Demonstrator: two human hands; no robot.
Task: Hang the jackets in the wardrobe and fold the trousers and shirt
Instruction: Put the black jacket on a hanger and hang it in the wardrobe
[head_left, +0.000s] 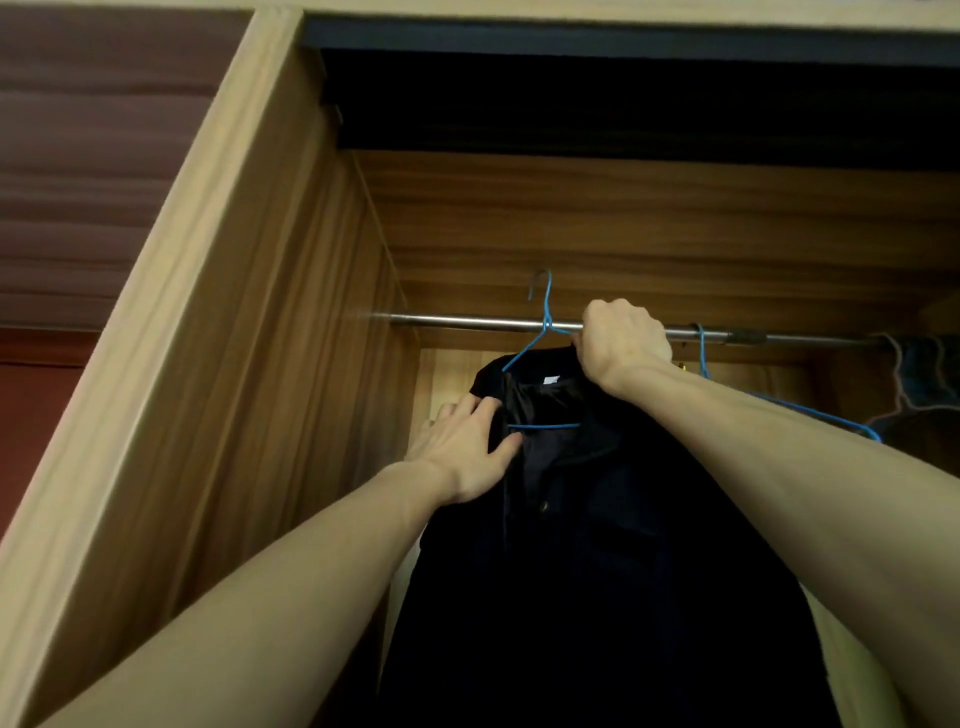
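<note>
A dark jacket (597, 519) hangs on a blue wire hanger (540, 338) in front of the wardrobe's metal rail (467, 321). The hanger's hook stands just above the rail; whether it rests on it I cannot tell. My right hand (621, 343) is closed in a fist at the hanger's right shoulder and the jacket collar, level with the rail. My left hand (462, 447) lies with fingers spread on the jacket's left shoulder, thumb pressed against the front edge.
A second blue hanger (779, 400) hangs on the rail to the right, beside patterned dark clothing (924, 384). The wardrobe's wooden side wall (291, 364) stands close on the left, and a dark top panel (623, 104) is overhead.
</note>
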